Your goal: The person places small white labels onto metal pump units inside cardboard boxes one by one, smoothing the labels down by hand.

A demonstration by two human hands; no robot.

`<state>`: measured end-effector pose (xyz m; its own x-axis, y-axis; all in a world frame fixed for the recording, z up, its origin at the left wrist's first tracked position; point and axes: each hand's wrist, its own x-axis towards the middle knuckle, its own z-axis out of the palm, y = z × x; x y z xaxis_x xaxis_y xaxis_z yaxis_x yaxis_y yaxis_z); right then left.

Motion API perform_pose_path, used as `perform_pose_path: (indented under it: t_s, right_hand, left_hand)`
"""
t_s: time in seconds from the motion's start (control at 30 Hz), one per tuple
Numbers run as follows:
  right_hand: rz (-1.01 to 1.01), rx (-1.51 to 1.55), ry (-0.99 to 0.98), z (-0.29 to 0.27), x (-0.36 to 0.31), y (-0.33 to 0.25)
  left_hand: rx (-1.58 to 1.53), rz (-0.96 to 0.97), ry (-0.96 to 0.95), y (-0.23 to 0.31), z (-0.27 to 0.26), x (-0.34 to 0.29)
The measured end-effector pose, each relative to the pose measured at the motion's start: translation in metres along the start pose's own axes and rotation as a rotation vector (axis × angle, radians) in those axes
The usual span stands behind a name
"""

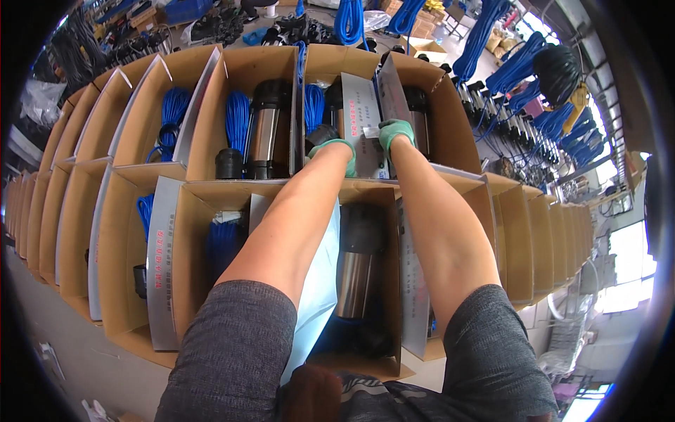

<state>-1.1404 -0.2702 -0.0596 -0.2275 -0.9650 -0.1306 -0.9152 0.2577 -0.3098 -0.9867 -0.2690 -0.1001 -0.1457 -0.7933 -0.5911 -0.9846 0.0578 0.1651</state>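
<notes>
My left hand (337,152), in a green glove, reaches into an open carton in the far row. Its fingers, partly hidden, close around a black fitting (323,136) beside a coil of blue cable (314,107). My right hand (396,132), also gloved in green, pinches a small whitish packet (370,131) over a printed grey carton flap (361,105). Partly covered by that flap, a steel cylindrical pump (335,105) with a black top lies in the same carton. Another pump (418,112) shows right of my right hand.
Open cartons run in two rows to both sides; one at left holds a pump (264,137), blue cable (238,125) and a black fitting (228,163). Below my arms, a nearer carton holds another pump (356,274). Blue cable coils (508,72) hang at the right.
</notes>
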Motion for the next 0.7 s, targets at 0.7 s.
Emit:
perform_pose_path:
  t_s: [0.7]
  right_hand:
    - [-0.052, -0.464, -0.371, -0.022, 0.006, -0.013]
  left_hand:
    - [-0.012, 0.044, -0.078, -0.002, 0.006, -0.009]
